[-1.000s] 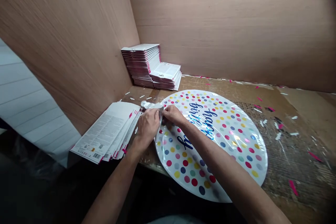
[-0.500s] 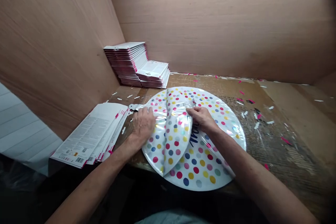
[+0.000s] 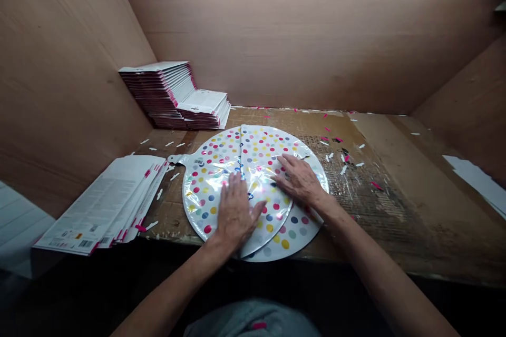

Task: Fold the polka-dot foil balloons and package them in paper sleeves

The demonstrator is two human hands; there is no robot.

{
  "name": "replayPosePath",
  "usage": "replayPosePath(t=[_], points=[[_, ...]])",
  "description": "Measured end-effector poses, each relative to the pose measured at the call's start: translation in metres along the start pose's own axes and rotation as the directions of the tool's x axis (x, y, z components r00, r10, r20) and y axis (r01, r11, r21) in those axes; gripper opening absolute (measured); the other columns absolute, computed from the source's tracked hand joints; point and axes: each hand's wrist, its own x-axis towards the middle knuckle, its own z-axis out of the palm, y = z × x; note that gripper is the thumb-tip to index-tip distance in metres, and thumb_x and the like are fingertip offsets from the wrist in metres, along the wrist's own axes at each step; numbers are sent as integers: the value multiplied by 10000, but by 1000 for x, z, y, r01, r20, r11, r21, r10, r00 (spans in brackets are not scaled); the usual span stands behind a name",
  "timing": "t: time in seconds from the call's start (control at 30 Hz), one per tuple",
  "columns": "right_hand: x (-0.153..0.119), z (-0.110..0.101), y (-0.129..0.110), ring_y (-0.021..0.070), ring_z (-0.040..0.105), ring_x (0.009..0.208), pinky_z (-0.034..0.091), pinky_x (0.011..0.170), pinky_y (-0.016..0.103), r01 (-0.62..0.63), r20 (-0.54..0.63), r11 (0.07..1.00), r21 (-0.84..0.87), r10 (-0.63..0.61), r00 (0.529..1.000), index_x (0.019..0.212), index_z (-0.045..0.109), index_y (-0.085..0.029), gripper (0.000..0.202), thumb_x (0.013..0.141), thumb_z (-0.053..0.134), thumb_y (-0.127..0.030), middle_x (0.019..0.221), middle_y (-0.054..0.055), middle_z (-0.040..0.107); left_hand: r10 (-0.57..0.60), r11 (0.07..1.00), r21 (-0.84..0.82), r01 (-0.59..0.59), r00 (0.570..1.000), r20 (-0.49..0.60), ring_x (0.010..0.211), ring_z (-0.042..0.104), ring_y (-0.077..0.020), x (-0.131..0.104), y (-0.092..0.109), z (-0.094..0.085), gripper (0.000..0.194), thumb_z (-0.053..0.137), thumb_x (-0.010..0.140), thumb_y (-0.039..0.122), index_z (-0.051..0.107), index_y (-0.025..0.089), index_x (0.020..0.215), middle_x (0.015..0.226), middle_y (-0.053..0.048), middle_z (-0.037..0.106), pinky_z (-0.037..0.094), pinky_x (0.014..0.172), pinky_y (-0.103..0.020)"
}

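A round, flat foil balloon with coloured dots lies at the front of the worktop, its neck tab pointing left. Down its middle runs a straight crease, and a rounded flap rests over the right part. My left hand presses flat near the crease, fingers stretched and thumb apart. On the right part of the flap lies my right hand, its fingers spread and slightly bent. Some blue lettering shows by the crease; the hands cover the rest.
Tall stacked white-and-pink printed card packets stand in the back left corner, beside a lower stack. More packets lie fanned at front left. Paper scraps litter the cardboard-covered worktop. White sheets lie far right; wooden panels enclose the back and sides.
The raised flap of the balloon has been laid down flat to the right. My left hand moved from the left edge onto the balloon's middle; my right hand let go and spread out. The view shifted right.
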Motion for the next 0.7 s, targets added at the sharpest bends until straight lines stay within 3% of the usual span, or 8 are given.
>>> replayPosePath(t=[0.13, 0.27, 0.4, 0.47, 0.5, 0.53, 0.6, 0.7], points=[[-3, 24, 21, 329, 396, 1386, 360, 1100, 500, 0, 139, 1000, 4, -1, 990, 1348, 541, -126, 560, 976, 432, -530, 1476, 190, 477, -145, 987, -85, 138, 987, -76, 1442, 305, -404, -47, 0, -15, 285, 574, 869, 427, 623, 147, 892, 1367, -203, 549, 357, 1130, -566], [-25, -3, 3, 329, 470, 1339, 415, 1078, 521, -52, -7, 973, 226, 55, 998, 1317, 560, -124, 558, 979, 413, -543, 1396, 210, 546, -203, 870, -411, 271, 958, 203, 1219, 563, -343, -40, 12, -44, 166, 593, 798, 318, 624, 167, 738, 1179, -151, 661, 476, 1020, -493], [-71, -45, -61, 301, 491, 1337, 459, 1069, 514, 173, -328, 919, 354, -51, 943, 1519, 309, -207, 689, 952, 450, -572, 1421, 151, 538, -86, 335, -724, 602, 785, 613, 655, 625, -171, 8, 26, -95, 285, 623, 742, 442, 639, 158, 735, 748, -63, 677, 497, 563, -269], [-89, -49, -85, 331, 469, 1354, 455, 1072, 537, 186, -459, 946, 265, -45, 887, 1568, 166, -197, 820, 919, 542, -527, 1442, 180, 508, 6, 119, -766, 632, 771, 637, 574, 583, -129, 27, 33, -120, 288, 644, 695, 442, 624, 157, 729, 695, -44, 654, 403, 479, -211], [-95, -45, -91, 343, 457, 1363, 453, 1072, 546, 144, -512, 963, 228, -8, 859, 1575, 132, -186, 839, 917, 566, -474, 1450, 193, 495, 37, 95, -773, 627, 774, 632, 550, 570, -122, 33, 35, -129, 299, 640, 691, 457, 614, 159, 710, 669, -40, 643, 378, 465, -204], [-98, -39, -91, 348, 454, 1364, 453, 1069, 551, 94, -553, 974, 206, 36, 832, 1575, 129, -176, 822, 923, 568, -415, 1452, 200, 492, 69, 141, -772, 620, 772, 632, 530, 563, -125, 38, 37, -137, 338, 617, 710, 499, 605, 162, 680, 634, -42, 630, 374, 461, -210], [-101, -24, -82, 334, 478, 1348, 451, 1069, 547, 32, -581, 980, 194, 88, 809, 1561, 203, -177, 699, 946, 511, -305, 1432, 188, 521, 43, 400, -746, 533, 802, 596, 530, 575, -154, 44, 34, -142, 492, 512, 785, 629, 586, 173, 614, 570, -52, 604, 426, 497, -249], [-106, -10, -58, 283, 540, 1298, 453, 1073, 501, 102, -532, 983, 151, -6, 847, 1500, 364, -196, 553, 950, 425, -176, 1363, 155, 597, -82, 805, -569, 171, 981, 178, 842, 673, -253, 53, 14, -122, 582, 406, 858, 686, 664, 173, 769, 818, -106, 712, 539, 775, -370]])
